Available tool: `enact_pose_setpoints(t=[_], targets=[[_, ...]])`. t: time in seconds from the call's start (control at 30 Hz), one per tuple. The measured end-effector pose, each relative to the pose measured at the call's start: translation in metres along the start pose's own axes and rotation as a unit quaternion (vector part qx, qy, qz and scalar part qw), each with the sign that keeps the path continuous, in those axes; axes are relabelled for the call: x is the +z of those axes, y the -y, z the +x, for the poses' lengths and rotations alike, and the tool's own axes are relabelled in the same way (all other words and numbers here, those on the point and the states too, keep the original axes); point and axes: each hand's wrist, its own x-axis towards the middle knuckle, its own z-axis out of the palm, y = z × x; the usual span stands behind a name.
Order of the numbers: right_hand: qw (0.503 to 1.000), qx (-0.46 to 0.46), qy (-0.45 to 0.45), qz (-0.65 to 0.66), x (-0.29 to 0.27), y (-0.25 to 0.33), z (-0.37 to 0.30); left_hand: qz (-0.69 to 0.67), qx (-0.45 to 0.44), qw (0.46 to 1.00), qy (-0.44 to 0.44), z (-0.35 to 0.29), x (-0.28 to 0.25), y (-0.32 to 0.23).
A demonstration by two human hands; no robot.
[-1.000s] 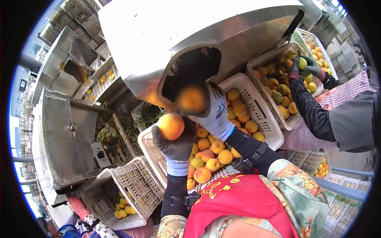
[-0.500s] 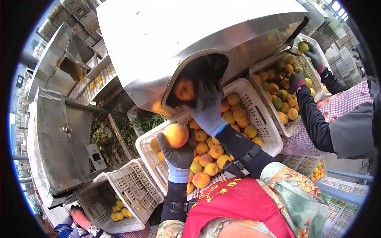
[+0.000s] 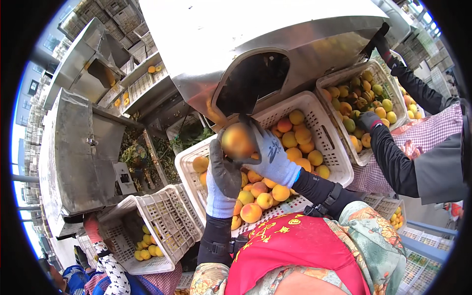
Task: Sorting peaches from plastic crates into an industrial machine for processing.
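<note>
machine hood (image 3: 275, 29): smooth shiny sheet metal, super glary on top | fruit crate (image 3: 339, 160): matt, stiff-looking plastic | work gloves (image 3: 278, 160): knit cloth, dull rubbery-looking coating | peaches (image 3: 250, 213): smooth matt skin | apron (image 3: 300, 250): plain cloth, pretty matt tbh

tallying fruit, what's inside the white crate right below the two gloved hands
The white crate holds yellow-orange peaches, some blushed red. Lower layers are covered, and the left hand and right hand hide part.

Held peach (image 3: 236, 140) — blurred; metal hood (image 3: 246, 29) — cut off above.
</note>
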Motion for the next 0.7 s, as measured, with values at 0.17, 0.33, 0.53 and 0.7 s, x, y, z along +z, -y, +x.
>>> enact_pose_setpoints(t=[0.17,0.33,0.53,0.7], targets=[[0.993,0.052,-0.069,0.081,-0.009,-0.007,0.004,0.035,0.043,0.998,0.013,0.001,0.009,-0.002],[0.991,-0.03,-0.033,0.129,-0.023,-0.009,0.016,-0.124,-0.104,0.984,0.08,0.023,0.001,-0.004],[0.994,0.009,-0.108,0.023,-0.01,-0.005,0.016,-0.013,0.017,0.996,0.087,0.024,0.003,0.027],[0.99,0.019,-0.132,-0.044,-0.001,-0.026,0.033,-0.187,-0.092,0.976,0.066,0.035,0.019,0.031]])
